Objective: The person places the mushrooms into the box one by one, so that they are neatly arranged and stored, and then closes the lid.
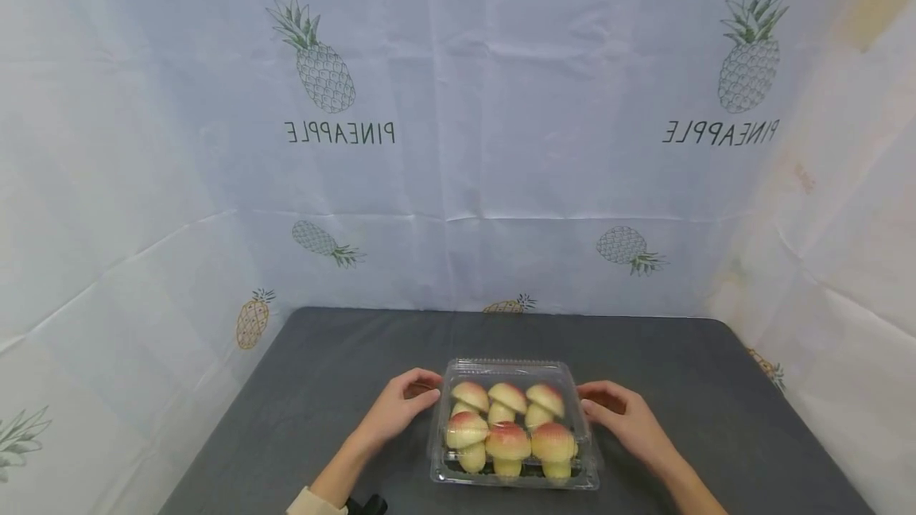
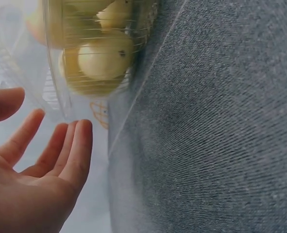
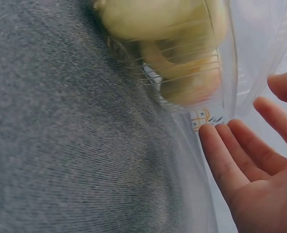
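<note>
A clear plastic clamshell box point(image 1: 501, 369) sits on the dark tabletop in the head view, with several mushroom-shaped pieces point(image 1: 509, 442), red-tinged caps on pale stems, in two rows inside. Its lid lies over them; in both wrist views the lid edge slants away from the base rim. My left hand point(image 1: 401, 405) is at the box's left side, thumb and fingers apart, fingertips right at the rim. On the opposite side my right hand point(image 1: 630, 418) mirrors it, fingers loosely extended by the rim. Neither hand grips anything in the wrist views.
The dark cloth-covered table point(image 1: 343, 356) spreads around the box. White curtains point(image 1: 501, 165) printed with pineapples stand behind it and along both sides. A small black object point(image 1: 368, 505) shows beside the left sleeve at the bottom edge.
</note>
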Demonstrator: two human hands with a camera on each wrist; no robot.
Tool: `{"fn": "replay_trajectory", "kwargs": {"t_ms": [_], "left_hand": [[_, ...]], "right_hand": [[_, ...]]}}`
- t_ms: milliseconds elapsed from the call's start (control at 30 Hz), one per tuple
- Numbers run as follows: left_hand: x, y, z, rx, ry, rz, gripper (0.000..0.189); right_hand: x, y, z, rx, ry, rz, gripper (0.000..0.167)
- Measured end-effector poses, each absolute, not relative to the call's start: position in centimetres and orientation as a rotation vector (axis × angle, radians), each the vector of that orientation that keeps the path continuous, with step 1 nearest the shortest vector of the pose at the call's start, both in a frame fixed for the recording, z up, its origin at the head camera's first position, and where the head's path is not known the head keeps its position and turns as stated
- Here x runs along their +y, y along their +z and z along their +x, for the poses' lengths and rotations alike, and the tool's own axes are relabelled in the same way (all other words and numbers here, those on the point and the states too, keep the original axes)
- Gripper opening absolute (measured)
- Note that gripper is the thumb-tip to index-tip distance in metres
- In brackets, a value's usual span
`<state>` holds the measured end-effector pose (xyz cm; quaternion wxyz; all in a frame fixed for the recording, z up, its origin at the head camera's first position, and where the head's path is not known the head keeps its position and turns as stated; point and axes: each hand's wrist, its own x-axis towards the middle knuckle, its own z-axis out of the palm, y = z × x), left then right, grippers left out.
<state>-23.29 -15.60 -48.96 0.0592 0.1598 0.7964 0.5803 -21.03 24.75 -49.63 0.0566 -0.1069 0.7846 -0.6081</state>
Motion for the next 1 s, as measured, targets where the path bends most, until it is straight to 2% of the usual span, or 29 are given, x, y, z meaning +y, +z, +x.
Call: {"fn": "replay_trajectory", "kwargs": {"t_ms": [600, 1000], "left_hand": [[-15.0, -49.8, -22.8, 2.236, 1.881, 0.470, 0.038], [-14.6, -50.2, -23.2, 2.337, 1.902, 0.495, 0.032]], "right_hand": [[24.2, -50.1, -20.7, 2.325, -1.832, -0.321, 0.044], [24.0, -50.4, -21.3, 2.298, -1.866, -0.234, 0.049]]}}
